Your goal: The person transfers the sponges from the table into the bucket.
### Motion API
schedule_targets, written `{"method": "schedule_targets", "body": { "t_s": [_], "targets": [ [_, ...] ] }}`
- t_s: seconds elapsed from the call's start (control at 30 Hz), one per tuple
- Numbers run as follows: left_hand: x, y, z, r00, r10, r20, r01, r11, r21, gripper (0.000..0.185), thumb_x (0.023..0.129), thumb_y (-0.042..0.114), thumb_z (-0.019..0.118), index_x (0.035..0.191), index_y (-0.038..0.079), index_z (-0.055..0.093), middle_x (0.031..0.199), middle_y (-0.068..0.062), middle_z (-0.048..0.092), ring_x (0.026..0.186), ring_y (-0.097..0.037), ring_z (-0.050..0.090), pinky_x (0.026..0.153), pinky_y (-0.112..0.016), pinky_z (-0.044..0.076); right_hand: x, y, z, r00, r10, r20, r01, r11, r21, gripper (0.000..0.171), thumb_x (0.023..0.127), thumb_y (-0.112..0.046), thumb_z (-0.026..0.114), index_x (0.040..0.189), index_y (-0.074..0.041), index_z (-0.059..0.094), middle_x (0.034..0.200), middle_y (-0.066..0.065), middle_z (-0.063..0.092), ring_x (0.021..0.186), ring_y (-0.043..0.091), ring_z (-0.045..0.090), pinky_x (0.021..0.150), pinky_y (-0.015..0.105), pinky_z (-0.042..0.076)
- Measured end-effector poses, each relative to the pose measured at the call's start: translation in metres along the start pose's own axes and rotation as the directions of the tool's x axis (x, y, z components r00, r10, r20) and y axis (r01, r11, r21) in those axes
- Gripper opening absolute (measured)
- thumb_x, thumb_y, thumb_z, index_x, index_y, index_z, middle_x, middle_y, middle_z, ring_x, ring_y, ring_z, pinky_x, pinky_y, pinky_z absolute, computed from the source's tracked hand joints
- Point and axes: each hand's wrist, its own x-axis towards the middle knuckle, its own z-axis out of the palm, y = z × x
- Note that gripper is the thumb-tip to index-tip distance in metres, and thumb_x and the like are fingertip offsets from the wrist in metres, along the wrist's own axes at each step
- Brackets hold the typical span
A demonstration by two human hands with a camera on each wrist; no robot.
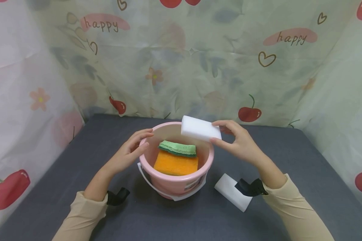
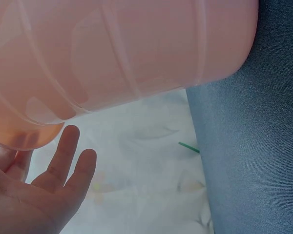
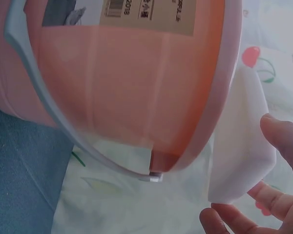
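A pink bucket (image 1: 176,185) stands upright, holding an orange sponge (image 1: 175,164) and a green scouring sponge (image 1: 178,148) that rests on the orange one. My right hand (image 1: 239,142) pinches one end of a white sponge block (image 1: 200,128) between thumb and fingers. In the head view that block overlaps the bucket's far right rim. At the bucket's left rim, my left hand (image 1: 128,152) rests with relaxed fingers. In the left wrist view its fingers (image 2: 63,158) are spread beside the bucket wall.
Another white sponge block (image 1: 233,192) lies on the dark table (image 1: 169,222), right of the bucket and partly covered by the black wrist strap (image 1: 250,187). The bucket's white handle (image 1: 178,197) hangs down in front. A patterned curtain (image 1: 193,67) closes off the back.
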Motion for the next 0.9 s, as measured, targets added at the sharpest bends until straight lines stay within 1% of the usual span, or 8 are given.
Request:
{"method": "schedule_targets", "body": {
  "t_s": [0.13,0.37,0.5,0.9],
  "targets": [
    [0.0,0.0,0.0,1.0,0.003,0.0,-0.003,1.0,0.0,0.039,0.097,0.015,0.045,0.135,0.007,0.043,0.15,-0.011,0.028,0.135,-0.034,0.029,0.107,-0.059,0.03,-0.002,-0.003,0.003,1.0,-0.011,0.006,0.011,1.0,-0.002,0.043,0.081,-0.018,0.072,0.121,-0.012,0.057,0.12,0.008,0.056,0.112,0.022,0.055,0.1,0.041,0.045],
    [-0.001,-0.001,0.001,1.0,0.01,-0.002,-0.01,1.0,0.0,0.039,0.097,0.015,0.045,0.135,0.007,0.043,0.15,-0.011,0.028,0.136,-0.033,0.029,0.107,-0.059,0.029,-0.006,-0.008,0.009,0.999,-0.043,0.033,0.043,0.999,-0.007,0.045,0.08,-0.016,0.073,0.121,-0.011,0.057,0.12,0.008,0.057,0.113,0.023,0.055,0.099,0.042,0.045],
    [-0.001,-0.001,0.001,1.0,0.013,-0.002,-0.013,1.0,0.0,0.039,0.097,0.014,0.045,0.135,0.006,0.043,0.15,-0.011,0.028,0.136,-0.034,0.028,0.107,-0.059,0.029,-0.007,-0.01,0.013,0.997,-0.064,0.044,0.065,0.998,-0.017,0.045,0.079,-0.017,0.074,0.121,-0.012,0.057,0.121,0.007,0.057,0.112,0.021,0.054,0.099,0.043,0.045],
    [-0.001,0.0,0.002,1.0,0.0,0.001,0.0,1.0,-0.006,0.039,0.098,0.015,0.044,0.135,0.007,0.042,0.151,-0.011,0.027,0.136,-0.034,0.028,0.107,-0.059,0.029,-0.013,-0.017,0.023,0.988,-0.138,0.067,0.141,0.989,-0.044,0.048,0.076,-0.019,0.076,0.12,-0.013,0.058,0.12,0.005,0.058,0.109,0.018,0.052,0.096,0.043,0.047]
  ]
}}
